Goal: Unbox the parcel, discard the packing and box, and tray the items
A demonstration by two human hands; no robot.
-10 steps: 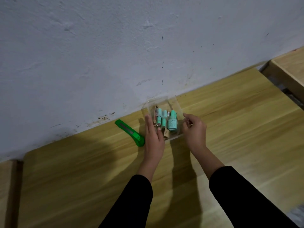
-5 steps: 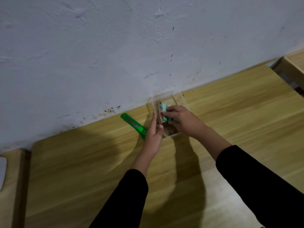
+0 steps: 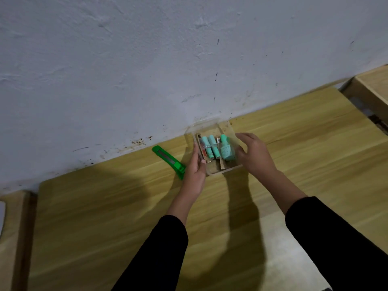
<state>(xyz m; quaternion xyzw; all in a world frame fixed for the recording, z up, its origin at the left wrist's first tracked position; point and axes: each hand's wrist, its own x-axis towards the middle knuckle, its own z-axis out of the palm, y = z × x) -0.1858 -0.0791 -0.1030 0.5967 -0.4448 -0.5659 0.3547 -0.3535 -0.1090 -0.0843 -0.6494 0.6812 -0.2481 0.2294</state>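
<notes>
A clear plastic tray (image 3: 210, 125) stands on the wooden table against the wall. Inside lie two teal tubes (image 3: 211, 149), a teal bottle (image 3: 226, 150) and a thin reddish card (image 3: 202, 148) at the left. My left hand (image 3: 195, 166) presses flat against the tray's left wall, thumb at its near corner. My right hand (image 3: 253, 153) cups the tray's right side, fingers spread, with nothing visibly in its grasp.
A green utility knife (image 3: 169, 161) lies on the table just left of my left hand. The white wall runs right behind the tray. Another wooden table (image 3: 373, 85) stands at the far right, and a lower one (image 3: 12, 227) at the left edge.
My right hand has come out of the tray, where it reached among the teal items half a second ago, and now sits at the tray's right side. My left hand stays on the left wall.
</notes>
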